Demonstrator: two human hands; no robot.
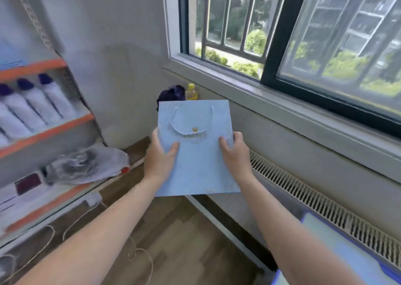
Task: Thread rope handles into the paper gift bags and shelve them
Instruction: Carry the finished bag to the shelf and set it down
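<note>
A flat light-blue paper gift bag [196, 169] with a gold crown print is held up in front of me. A twisted white-and-blue rope handle [191, 130] hangs in a loop down its front face. My left hand [159, 156] grips the bag's left edge, thumb on the front. On the opposite edge my right hand [235, 154] holds it the same way. The bag hovers above the floor, between the shelf unit [50, 132] at left and the wall under the window.
The shelf unit has orange-edged shelves with white bottles with purple caps [32, 104] and a crumpled plastic bag [86, 165]. Loose cord [138, 252] lies on the wooden floor. A yellow bottle [191, 92] and a dark bag stand in the corner. A radiator grille [325, 206] runs along the right wall.
</note>
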